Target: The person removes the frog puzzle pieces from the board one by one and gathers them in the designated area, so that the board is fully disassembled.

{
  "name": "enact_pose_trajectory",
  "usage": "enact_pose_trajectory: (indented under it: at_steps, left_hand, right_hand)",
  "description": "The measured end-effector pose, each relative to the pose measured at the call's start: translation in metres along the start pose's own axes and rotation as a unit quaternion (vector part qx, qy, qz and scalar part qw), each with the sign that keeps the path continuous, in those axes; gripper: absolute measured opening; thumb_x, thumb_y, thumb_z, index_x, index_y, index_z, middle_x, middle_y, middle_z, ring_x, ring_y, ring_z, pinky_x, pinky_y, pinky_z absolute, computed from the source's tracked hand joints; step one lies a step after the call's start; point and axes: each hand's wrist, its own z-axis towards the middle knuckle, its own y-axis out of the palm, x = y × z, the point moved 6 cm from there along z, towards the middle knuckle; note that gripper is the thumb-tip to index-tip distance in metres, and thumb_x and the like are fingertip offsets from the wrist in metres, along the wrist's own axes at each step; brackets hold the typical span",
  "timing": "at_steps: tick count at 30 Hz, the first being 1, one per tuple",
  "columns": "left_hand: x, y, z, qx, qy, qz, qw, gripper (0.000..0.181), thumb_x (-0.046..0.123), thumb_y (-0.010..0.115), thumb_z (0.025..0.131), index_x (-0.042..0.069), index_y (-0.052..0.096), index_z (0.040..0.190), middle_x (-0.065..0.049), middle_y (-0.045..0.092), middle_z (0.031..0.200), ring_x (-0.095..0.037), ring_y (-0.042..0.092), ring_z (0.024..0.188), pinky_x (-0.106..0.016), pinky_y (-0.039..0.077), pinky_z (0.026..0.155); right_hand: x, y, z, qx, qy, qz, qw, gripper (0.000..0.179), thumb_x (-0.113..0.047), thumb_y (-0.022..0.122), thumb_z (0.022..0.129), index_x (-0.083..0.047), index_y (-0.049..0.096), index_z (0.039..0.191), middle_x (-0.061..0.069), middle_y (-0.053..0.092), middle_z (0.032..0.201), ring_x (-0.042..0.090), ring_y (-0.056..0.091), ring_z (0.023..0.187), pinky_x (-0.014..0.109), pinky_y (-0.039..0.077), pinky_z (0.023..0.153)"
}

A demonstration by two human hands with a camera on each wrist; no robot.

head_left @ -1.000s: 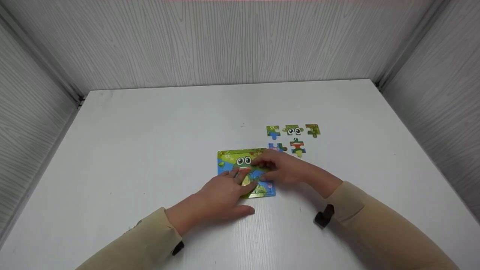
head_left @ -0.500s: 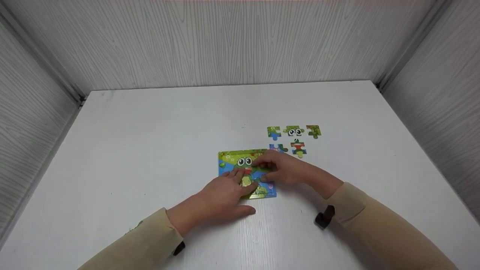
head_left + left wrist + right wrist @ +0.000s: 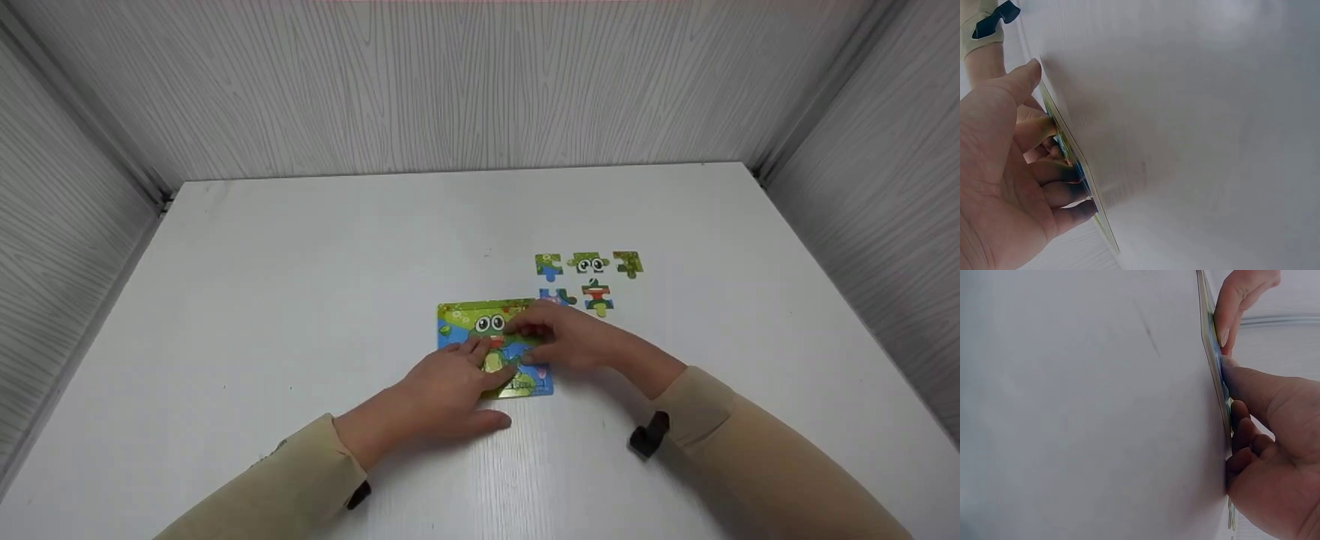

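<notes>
A frog puzzle board (image 3: 459,330) lies flat on the white table, part of its picture covered by both hands. My left hand (image 3: 442,390) rests its extended fingers on the board's lower left, and its thumb stays off the near edge. Over the board's right side, my right hand (image 3: 566,334) has curled fingers, with thumb and index finger set on either side of a puzzle piece mostly hidden beneath them. The right wrist view shows the right thumb (image 3: 1247,385) touching the board. In the left wrist view, the left fingertips (image 3: 1081,211) press its face.
Loose puzzle pieces lie beyond the board at right: a corner piece (image 3: 549,265), an eyes piece (image 3: 589,264), another corner (image 3: 628,262) and a mouth piece (image 3: 598,297). A blue piece (image 3: 553,295) is partly behind the right hand. Wood-grain panels (image 3: 465,90) enclose the table.
Both hands hold nearly the same places on the board. The left fingers have shifted very slightly, and more of the frog's mouth area is covered than a second ago.
</notes>
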Motion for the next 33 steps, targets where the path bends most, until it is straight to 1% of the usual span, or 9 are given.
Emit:
enact_pose_trajectory:
  at_steps: [7,11,18,20,26,30,33]
  left_hand:
    - [0.0007,-0.002,0.0004,0.0,0.0,0.002,1.0,0.072,0.066,0.055,0.101,0.029,0.046,0.163,-0.019,0.033,0.169,-0.039,0.028,0.158,-0.053,0.029,0.125]
    - [0.0005,-0.0029,0.0015,0.0,-0.001,0.005,1.0,0.072,0.066,0.055,0.101,0.029,0.046,0.163,-0.019,0.034,0.169,-0.039,0.029,0.158,-0.053,0.03,0.125]
    - [0.0008,-0.0019,0.0021,-0.007,-0.008,0.001,0.9999,0.072,0.066,0.057,0.101,0.03,0.046,0.162,-0.019,0.033,0.169,-0.039,0.029,0.158,-0.053,0.03,0.125]
    - [0.0013,-0.0025,0.0015,-0.005,-0.006,0.0,1.0,0.071,0.065,0.057,0.101,0.03,0.047,0.162,-0.02,0.034,0.169,-0.039,0.029,0.158,-0.053,0.031,0.125]
    - [0.0027,-0.0058,-0.0001,0.007,0.003,0.001,1.0,0.07,0.063,0.058,0.102,0.027,0.049,0.161,-0.021,0.038,0.167,-0.039,0.033,0.156,-0.052,0.034,0.123]
    - [0.0027,-0.0068,-0.0014,0.008,0.001,-0.004,1.0,0.07,0.063,0.059,0.101,0.027,0.05,0.161,-0.021,0.037,0.167,-0.039,0.033,0.156,-0.053,0.035,0.122]
    - [0.0027,-0.0064,-0.0015,0.006,0.0,-0.005,1.0,0.07,0.063,0.059,0.101,0.027,0.049,0.161,-0.02,0.037,0.167,-0.039,0.032,0.156,-0.053,0.034,0.123]
  right_hand:
    - [-0.0016,-0.0011,-0.001,0.005,0.004,-0.004,1.0,0.042,-0.019,0.08,0.098,-0.02,0.068,0.138,-0.002,0.06,0.118,0.021,0.051,0.11,0.039,0.045,0.097]
    - [-0.0029,-0.0023,-0.0021,0.013,-0.002,-0.008,0.9999,0.042,-0.02,0.08,0.098,-0.023,0.068,0.137,-0.003,0.059,0.117,0.021,0.051,0.109,0.039,0.045,0.095]
    - [-0.0041,-0.001,-0.0026,0.027,-0.03,-0.013,0.9991,0.041,-0.016,0.081,0.096,-0.022,0.07,0.136,0.0,0.059,0.109,0.021,0.05,0.103,0.037,0.044,0.086]
    - [-0.0041,-0.001,-0.003,0.032,-0.032,-0.011,0.9989,0.042,-0.016,0.082,0.096,-0.022,0.07,0.136,0.0,0.059,0.109,0.021,0.05,0.101,0.037,0.044,0.084]
    - [-0.0045,-0.0035,-0.0045,0.049,-0.013,-0.003,0.9987,0.041,-0.02,0.084,0.094,-0.029,0.072,0.132,0.002,0.057,0.11,0.022,0.049,0.101,0.038,0.044,0.084]
    - [-0.0077,-0.0045,-0.0057,0.049,-0.004,-0.02,0.9986,0.04,-0.023,0.084,0.094,-0.031,0.072,0.131,0.001,0.054,0.112,0.022,0.048,0.103,0.038,0.044,0.085]
    - [-0.0092,-0.0045,-0.0061,0.047,0.0,-0.029,0.9985,0.04,-0.024,0.084,0.094,-0.031,0.071,0.131,-0.001,0.056,0.113,0.021,0.049,0.104,0.038,0.045,0.086]
